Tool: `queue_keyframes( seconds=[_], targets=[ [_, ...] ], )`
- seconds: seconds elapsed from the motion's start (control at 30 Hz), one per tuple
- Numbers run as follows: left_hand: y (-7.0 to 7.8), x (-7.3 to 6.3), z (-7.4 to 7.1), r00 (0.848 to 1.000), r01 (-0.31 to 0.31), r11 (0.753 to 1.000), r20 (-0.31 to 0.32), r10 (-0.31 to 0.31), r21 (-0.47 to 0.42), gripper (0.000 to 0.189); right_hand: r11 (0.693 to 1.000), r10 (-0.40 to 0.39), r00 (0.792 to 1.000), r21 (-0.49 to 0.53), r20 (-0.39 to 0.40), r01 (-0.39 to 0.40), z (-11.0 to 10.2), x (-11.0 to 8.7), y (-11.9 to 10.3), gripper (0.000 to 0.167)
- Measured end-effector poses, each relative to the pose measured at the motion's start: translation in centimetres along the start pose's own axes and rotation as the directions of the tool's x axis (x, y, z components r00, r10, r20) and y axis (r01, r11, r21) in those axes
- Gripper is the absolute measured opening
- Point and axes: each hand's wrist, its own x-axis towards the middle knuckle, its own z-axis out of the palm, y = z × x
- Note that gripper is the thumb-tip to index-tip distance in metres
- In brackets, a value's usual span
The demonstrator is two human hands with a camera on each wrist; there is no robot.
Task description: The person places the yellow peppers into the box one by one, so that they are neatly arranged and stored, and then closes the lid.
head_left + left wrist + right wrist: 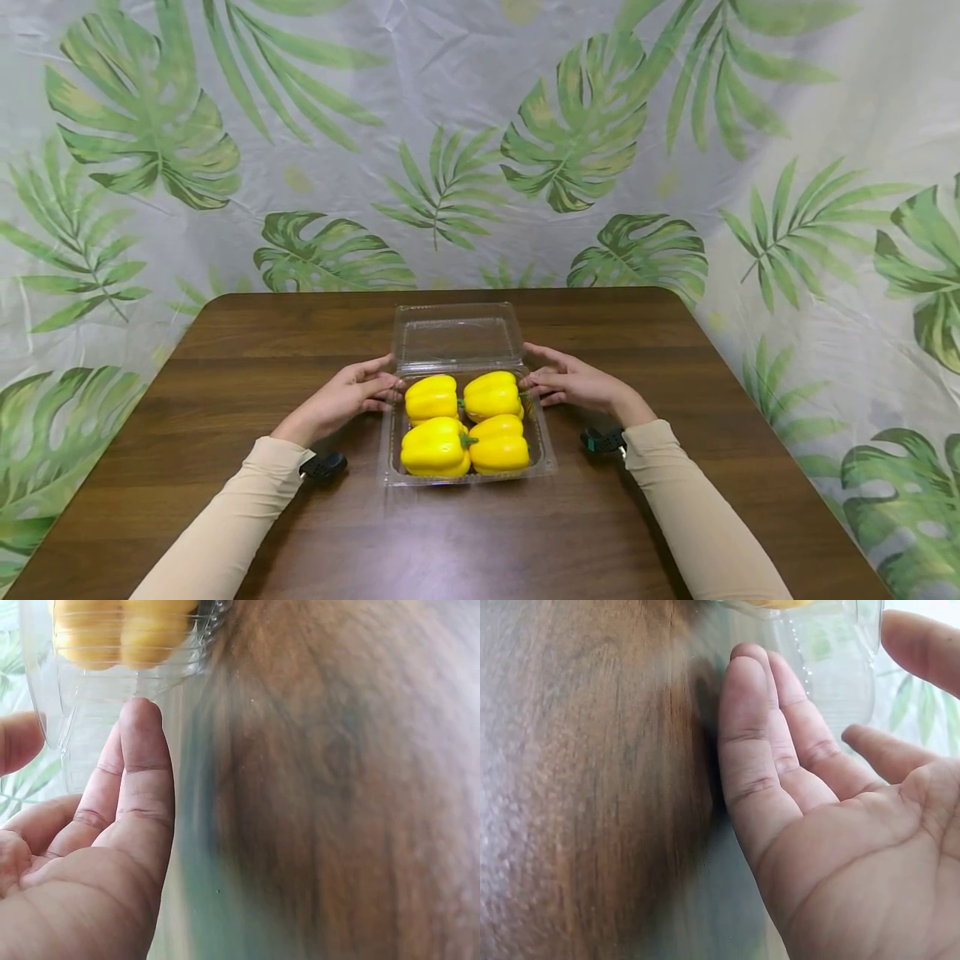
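A clear plastic clamshell box (468,480) sits mid-table with its lid (456,340) folded back, away from the person. Inside lie several yellow bell peppers (435,448) with green stems. At the box's left side is my left hand (341,400), its fingertips at the wall near the hinge. The right hand (588,387) mirrors it on the opposite side. In the left wrist view, the fingers (142,765) stretch fairly straight toward the box, thumb apart near the rim. Straight fingers also show in the right wrist view, on the right hand (832,825). Whether every fingertip touches the plastic is unclear.
The brown wooden table (225,367) has rounded far corners. Behind it hangs a pale cloth (465,100) printed with green leaves. Dark wrist cameras show by both cuffs, the left one (324,465) and the right one (602,440).
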Motion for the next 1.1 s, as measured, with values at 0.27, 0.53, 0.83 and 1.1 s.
queue_keyframes(
  seconds=[0.27,0.53,0.83,1.1],
  targets=[
    [0.1,0.6,0.2,0.999,0.000,1.000,-0.034,0.000,-0.010,0.067,1.000,0.003,1.000,0.028,-0.010,-0.003,-0.5,0.3,-0.1,0.072],
    [0.3,1.1,0.1,0.997,0.002,1.000,-0.082,-0.002,0.000,0.067,1.000,-0.009,0.999,0.017,-0.042,0.009,-0.7,0.4,-1.2,0.071],
    [1.2,1.5,0.1,0.992,-0.018,1.000,-0.121,0.021,0.025,0.070,1.000,0.014,0.992,0.006,-0.126,-0.013,-1.0,0.7,-2.5,0.074],
    [1.8,1.7,-0.1,0.990,-0.046,0.997,-0.132,0.053,0.056,0.069,1.000,-0.010,0.990,-0.022,-0.140,0.007,-1.6,0.8,-2.9,0.072]
  ],
)
